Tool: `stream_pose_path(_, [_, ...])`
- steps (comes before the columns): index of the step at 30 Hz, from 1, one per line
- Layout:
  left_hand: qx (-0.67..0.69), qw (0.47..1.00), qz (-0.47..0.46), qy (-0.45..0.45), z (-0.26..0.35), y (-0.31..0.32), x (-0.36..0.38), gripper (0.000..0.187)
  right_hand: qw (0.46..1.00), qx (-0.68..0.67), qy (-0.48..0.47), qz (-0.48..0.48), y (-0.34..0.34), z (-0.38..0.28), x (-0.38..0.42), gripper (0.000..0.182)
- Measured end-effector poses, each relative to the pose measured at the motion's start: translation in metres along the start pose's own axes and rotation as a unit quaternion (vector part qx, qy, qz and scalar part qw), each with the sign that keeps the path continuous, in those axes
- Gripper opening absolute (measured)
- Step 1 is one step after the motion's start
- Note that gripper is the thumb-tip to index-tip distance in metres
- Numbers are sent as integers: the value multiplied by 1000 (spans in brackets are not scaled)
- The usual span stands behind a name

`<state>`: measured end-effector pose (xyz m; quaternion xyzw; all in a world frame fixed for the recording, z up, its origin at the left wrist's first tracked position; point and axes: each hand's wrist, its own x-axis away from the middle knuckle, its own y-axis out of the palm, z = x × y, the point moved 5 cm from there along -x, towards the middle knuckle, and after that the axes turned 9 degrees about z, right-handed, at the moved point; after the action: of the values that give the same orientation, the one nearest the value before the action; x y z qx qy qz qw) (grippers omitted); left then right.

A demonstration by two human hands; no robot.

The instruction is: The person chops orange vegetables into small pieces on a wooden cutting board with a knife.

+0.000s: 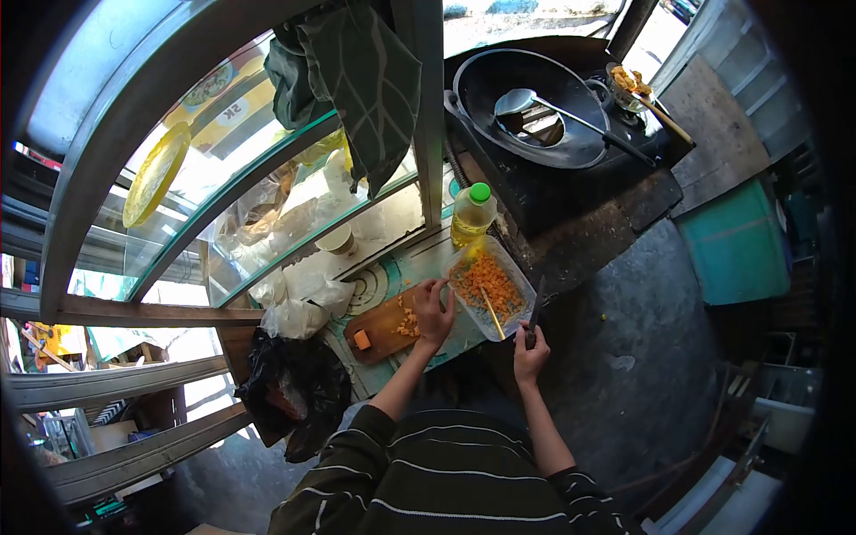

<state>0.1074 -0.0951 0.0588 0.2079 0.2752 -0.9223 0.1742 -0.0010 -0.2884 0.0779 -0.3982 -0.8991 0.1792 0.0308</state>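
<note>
My right hand grips the dark handle of a knife, its blade pointing up and away from me beside the plastic tub. My left hand hovers at the right end of a wooden cutting board, fingers loosely bent and apart, with nothing visible in them. On the board lie an orange block, perhaps carrot, and several small orange cubes. A clear plastic tub holds many diced orange pieces, with a light yellow handle sticking out.
An oil bottle with a green cap stands behind the tub. Farther back, a wok with a metal spatula sits on the stove, near a strainer of fried food. A glass case and black plastic bag are left.
</note>
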Motion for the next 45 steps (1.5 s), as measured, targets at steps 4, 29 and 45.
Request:
stream_pose_path(4, [56, 975, -22, -215, -28, 16, 27, 23, 999, 34, 9, -7, -9, 10, 4, 11])
stream_pose_path(29, [-191, 932, -237, 196, -20, 27, 13, 7, 981, 78, -136, -111, -1, -3, 4, 24])
stream_pose_path(45, [-82, 994, -50, -47, -18, -9, -4, 11, 990, 54, -95, -85, 2, -14, 10, 18])
